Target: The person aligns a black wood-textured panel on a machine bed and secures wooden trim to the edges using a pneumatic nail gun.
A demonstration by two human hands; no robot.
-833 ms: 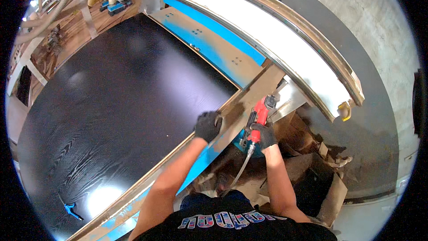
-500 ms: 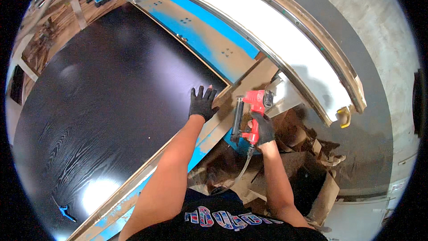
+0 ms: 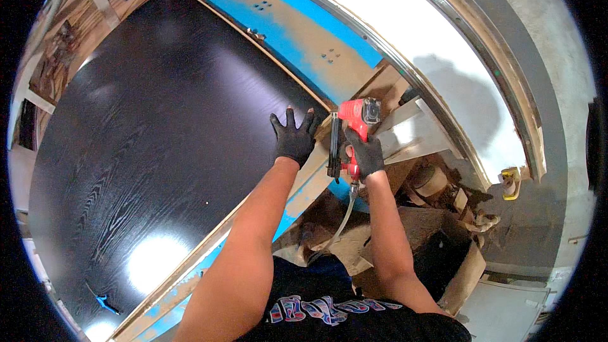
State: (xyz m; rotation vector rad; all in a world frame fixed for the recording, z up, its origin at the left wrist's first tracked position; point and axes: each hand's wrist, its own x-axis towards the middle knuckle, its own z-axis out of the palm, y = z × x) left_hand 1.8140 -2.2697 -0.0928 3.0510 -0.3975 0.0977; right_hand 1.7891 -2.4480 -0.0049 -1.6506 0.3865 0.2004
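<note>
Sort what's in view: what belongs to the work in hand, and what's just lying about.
In use:
- Red nail gun, in the right hand
- Air hose, joined to it
- Black panel, under the left hand

Apparently lying about:
- Blue tool, on the panel
- Open carton

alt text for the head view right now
A gloved right hand holds a red nail gun, hose attached, near the corner of a large black panel, where the gloved left hand rests spread. A blue tool lies on it at lower left.
</note>
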